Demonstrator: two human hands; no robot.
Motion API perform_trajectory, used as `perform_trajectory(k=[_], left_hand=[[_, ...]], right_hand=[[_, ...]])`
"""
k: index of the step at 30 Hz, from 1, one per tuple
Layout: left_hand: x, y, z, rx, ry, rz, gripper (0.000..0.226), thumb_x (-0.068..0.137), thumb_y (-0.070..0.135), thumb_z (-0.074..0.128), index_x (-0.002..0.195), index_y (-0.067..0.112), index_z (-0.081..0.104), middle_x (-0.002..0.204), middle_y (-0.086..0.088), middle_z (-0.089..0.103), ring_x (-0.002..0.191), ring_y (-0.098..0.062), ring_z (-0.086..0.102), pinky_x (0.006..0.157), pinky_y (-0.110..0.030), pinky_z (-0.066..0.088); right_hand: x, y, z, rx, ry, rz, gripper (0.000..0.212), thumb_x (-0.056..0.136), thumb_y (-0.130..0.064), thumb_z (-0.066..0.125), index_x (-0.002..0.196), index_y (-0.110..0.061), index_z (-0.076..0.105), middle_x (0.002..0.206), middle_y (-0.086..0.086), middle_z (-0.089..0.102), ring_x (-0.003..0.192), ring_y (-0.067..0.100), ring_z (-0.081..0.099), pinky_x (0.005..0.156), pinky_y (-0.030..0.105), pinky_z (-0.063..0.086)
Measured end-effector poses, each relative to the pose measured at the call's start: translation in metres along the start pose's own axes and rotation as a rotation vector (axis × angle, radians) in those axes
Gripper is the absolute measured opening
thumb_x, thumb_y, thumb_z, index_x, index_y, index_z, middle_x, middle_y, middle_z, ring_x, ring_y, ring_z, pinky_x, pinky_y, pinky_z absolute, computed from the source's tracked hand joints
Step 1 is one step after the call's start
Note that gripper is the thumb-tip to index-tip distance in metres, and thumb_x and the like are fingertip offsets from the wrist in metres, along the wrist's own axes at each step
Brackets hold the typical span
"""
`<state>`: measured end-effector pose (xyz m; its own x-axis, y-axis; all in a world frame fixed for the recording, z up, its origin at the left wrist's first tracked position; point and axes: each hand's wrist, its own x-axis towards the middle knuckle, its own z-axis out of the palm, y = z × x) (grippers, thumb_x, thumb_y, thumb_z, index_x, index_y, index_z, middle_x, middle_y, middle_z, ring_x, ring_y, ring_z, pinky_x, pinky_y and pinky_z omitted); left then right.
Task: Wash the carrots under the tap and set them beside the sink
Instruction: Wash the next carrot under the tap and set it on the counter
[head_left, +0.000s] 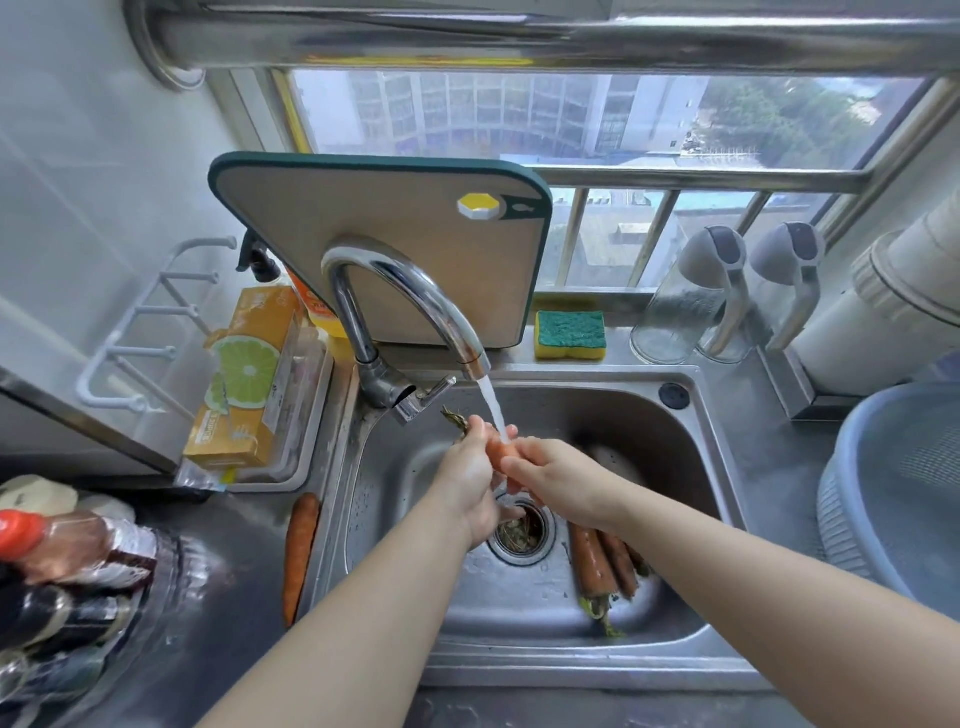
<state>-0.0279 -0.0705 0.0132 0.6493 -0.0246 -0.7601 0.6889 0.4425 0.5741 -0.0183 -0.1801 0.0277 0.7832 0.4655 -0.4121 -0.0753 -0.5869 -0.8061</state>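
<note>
carrot (500, 451) is held under the water stream (491, 402) from the tap (410, 291), above the sink (665, 441), with its leafy stub poking out past the left hand (470, 478). the left hand curls round its top end and the right hand (550, 478) grips the lower part, both clamped on it. more unwashed carrots (597, 561) lie on the sink floor, right of the drain (522, 532). a lone carrot (300, 551) lies on the steel counter (223, 571), just beside the sink's left rim. a cutting board (389, 249) leans behind the tap, with a sponge (570, 335) beside it.
</note>
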Motion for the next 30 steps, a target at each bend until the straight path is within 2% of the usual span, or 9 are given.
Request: perform_trajectory(k=[3, 8, 12, 15, 17, 20, 22, 27, 30], left_hand=[[-0.002, -0.003, 0.004, 0.003, -0.019, 0.01, 0.054, 0.099, 0.053, 0.018, 0.113, 0.022, 0.06, 0.108, 0.002, 0.063, 0.087, -0.015, 0.055, 0.086, -0.044, 0.039], [0.0, -0.002, 0.0, 0.004, 0.032, 0.001, 0.053, 0.099, 0.052, 0.019, 0.105, 0.021, 0.062, 0.095, 0.0, 0.063, 0.081, -0.016, 0.051, 0.076, -0.037, 0.037], [0.0, -0.002, 0.004, -0.01, 0.013, -0.004, 0.052, 0.099, 0.054, 0.02, 0.101, 0.022, 0.061, 0.094, 0.005, 0.066, 0.085, -0.015, 0.055, 0.081, -0.04, 0.037], [-0.001, -0.002, 0.002, 0.006, 0.041, 0.005, 0.051, 0.099, 0.052, 0.021, 0.102, 0.022, 0.061, 0.092, 0.006, 0.065, 0.084, -0.014, 0.053, 0.083, -0.042, 0.037], [0.001, -0.002, 0.001, -0.006, 0.058, 0.013, 0.049, 0.1, 0.051, 0.022, 0.097, 0.021, 0.06, 0.092, 0.005, 0.064, 0.087, -0.014, 0.054, 0.09, -0.045, 0.038], [0.002, -0.004, 0.004, -0.071, 0.043, -0.004, 0.048, 0.098, 0.054, 0.024, 0.106, 0.022, 0.06, 0.109, 0.006, 0.065, 0.107, -0.017, 0.056, 0.103, -0.053, 0.035], [0.004, -0.007, 0.005, -0.076, 0.034, 0.011, 0.048, 0.098, 0.054, 0.026, 0.112, 0.022, 0.059, 0.117, 0.005, 0.065, 0.107, -0.016, 0.057, 0.102, -0.056, 0.036], [-0.007, -0.004, -0.001, -0.072, 0.03, 0.056, 0.036, 0.101, 0.042, 0.033, 0.106, 0.018, 0.06, 0.1, 0.001, 0.064, 0.085, -0.016, 0.055, 0.089, -0.047, 0.042], [-0.017, -0.001, -0.005, -0.136, -0.011, 0.083, 0.023, 0.102, 0.03, 0.037, 0.098, 0.015, 0.054, 0.099, -0.001, 0.064, 0.089, -0.019, 0.06, 0.088, -0.056, 0.046]], right_hand=[[0.004, 0.004, 0.005, -0.191, 0.197, 0.026, 0.034, 0.091, -0.041, 0.047, 0.064, -0.021, 0.054, 0.064, -0.009, 0.053, 0.068, 0.014, 0.051, 0.074, 0.037, 0.043], [0.001, 0.0, -0.002, -0.101, -0.025, 0.037, 0.022, 0.094, -0.027, 0.047, 0.083, -0.018, 0.064, 0.076, -0.01, 0.06, 0.075, 0.012, 0.055, 0.086, 0.039, 0.043], [0.0, -0.004, 0.0, -0.313, 0.181, 0.033, 0.034, 0.094, -0.042, 0.044, 0.073, -0.019, 0.058, 0.076, -0.006, 0.059, 0.074, 0.016, 0.052, 0.079, 0.036, 0.04], [0.0, -0.003, -0.001, -0.214, 0.083, 0.054, 0.027, 0.093, -0.035, 0.046, 0.078, -0.019, 0.061, 0.08, -0.005, 0.062, 0.08, 0.017, 0.056, 0.09, 0.039, 0.043], [0.0, -0.003, -0.001, -0.329, 0.056, 0.043, 0.023, 0.095, -0.031, 0.044, 0.075, -0.023, 0.052, 0.078, -0.008, 0.057, 0.08, 0.016, 0.051, 0.095, 0.041, 0.037], [-0.001, -0.001, 0.003, -0.431, 0.284, -0.029, 0.036, 0.094, -0.039, 0.046, 0.061, -0.025, 0.043, 0.059, -0.008, 0.048, 0.062, 0.01, 0.043, 0.079, 0.035, 0.034], [-0.002, 0.002, 0.005, -0.365, 0.37, -0.051, 0.042, 0.092, -0.044, 0.047, 0.055, -0.025, 0.045, 0.053, -0.007, 0.046, 0.058, 0.011, 0.043, 0.071, 0.033, 0.032], [0.002, 0.006, 0.002, 0.002, 0.136, -0.008, 0.042, 0.092, -0.053, 0.047, 0.077, -0.022, 0.072, 0.065, -0.005, 0.065, 0.058, 0.002, 0.054, 0.065, 0.03, 0.048], [0.003, 0.005, -0.008, 0.172, 0.002, 0.066, 0.04, 0.098, -0.038, 0.047, 0.096, -0.008, 0.073, 0.066, -0.005, 0.062, 0.05, 0.002, 0.049, 0.051, 0.016, 0.039]])
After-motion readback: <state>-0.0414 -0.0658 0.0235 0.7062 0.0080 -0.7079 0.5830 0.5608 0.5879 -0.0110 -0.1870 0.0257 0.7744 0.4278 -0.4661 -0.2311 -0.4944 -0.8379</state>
